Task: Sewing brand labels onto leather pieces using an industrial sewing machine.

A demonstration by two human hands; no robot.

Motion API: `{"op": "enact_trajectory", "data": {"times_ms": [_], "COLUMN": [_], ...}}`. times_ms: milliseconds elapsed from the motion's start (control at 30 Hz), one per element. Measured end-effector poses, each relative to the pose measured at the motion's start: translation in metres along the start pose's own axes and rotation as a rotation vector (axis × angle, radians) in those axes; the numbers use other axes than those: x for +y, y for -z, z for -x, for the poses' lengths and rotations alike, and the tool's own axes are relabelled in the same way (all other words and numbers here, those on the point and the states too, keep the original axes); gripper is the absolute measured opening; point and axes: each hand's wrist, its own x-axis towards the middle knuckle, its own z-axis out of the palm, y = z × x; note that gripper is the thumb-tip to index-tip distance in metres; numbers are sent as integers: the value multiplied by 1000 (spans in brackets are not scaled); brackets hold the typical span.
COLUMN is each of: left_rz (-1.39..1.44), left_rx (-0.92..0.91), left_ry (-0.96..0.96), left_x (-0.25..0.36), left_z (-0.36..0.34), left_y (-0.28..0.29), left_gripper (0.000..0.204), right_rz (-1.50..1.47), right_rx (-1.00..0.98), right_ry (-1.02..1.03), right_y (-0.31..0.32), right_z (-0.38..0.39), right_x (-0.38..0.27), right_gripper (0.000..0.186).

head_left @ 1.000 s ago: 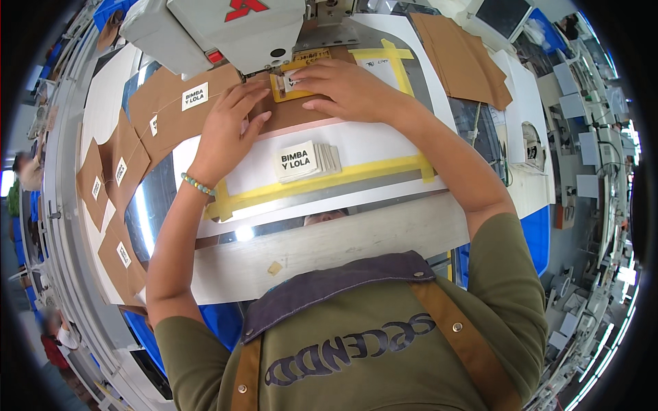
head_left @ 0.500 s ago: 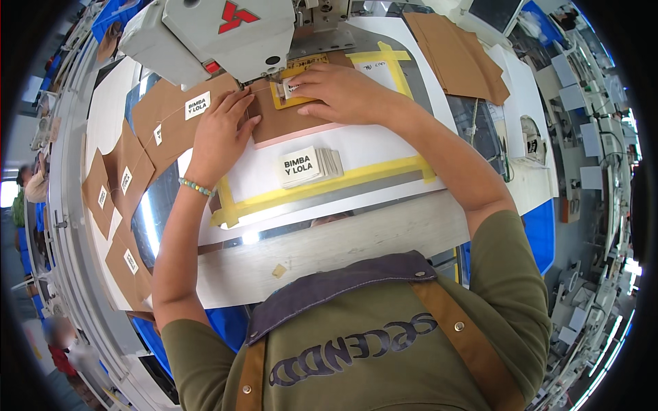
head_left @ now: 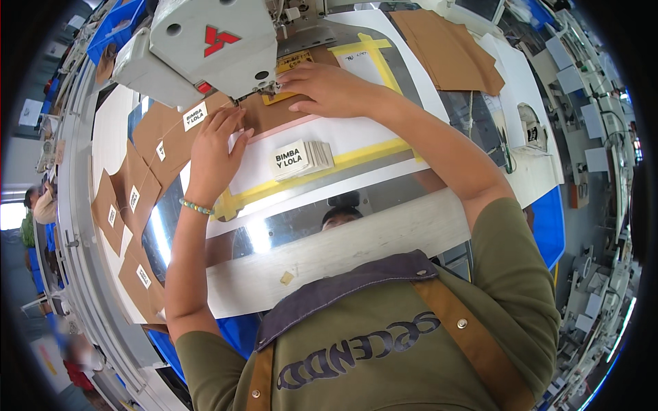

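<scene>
A brown panel [head_left: 257, 118] lies under the head of a white sewing machine [head_left: 212, 58]. My left hand [head_left: 218, 145] rests on this panel's left part, fingers stretched out with their tips close to the needle area. My right hand [head_left: 330, 89] lies flat with fingers extended over a yellow template frame [head_left: 275, 99] on the same panel. The fingers hide most of the frame's opening. Nearer to me, a stack of white printed labels [head_left: 301, 159] sits on a white sheet edged with yellow tape [head_left: 315, 175].
To the left, several brown panels bearing white labels [head_left: 137, 198] are joined by thread and trail over the table. A pile of plain brown panels [head_left: 449, 55] lies at the back right. Blue bins [head_left: 548, 233] stand beside the table. A person is far left.
The whole view has shifted slightly. Both hands keep nearly the same places beside the needle, and my right fingers cover more of the yellow frame's opening.
</scene>
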Motion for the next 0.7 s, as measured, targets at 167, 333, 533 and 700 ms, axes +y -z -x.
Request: {"op": "enact_trajectory", "data": {"times_ms": [167,333,533,700], "left_rz": [-45,-31,-6,28], "left_rx": [-1,-31,-63,-96], "left_ry": [-58,-55,-90,-83], "left_x": [4,1,3,13], "left_z": [1,1,-6,-11], "left_y": [-9,-8,-14,-17], "left_gripper": [42,44,48,52], "right_rz": [-46,37,42,3], "right_rx": [29,285,664,719], "right_ry": [-41,-24,-230,-281], "right_y": [-4,26,35,31], "right_z": [8,39,59,65], "right_x": [0,24,75,95], "right_gripper": [43,38,28,28]}}
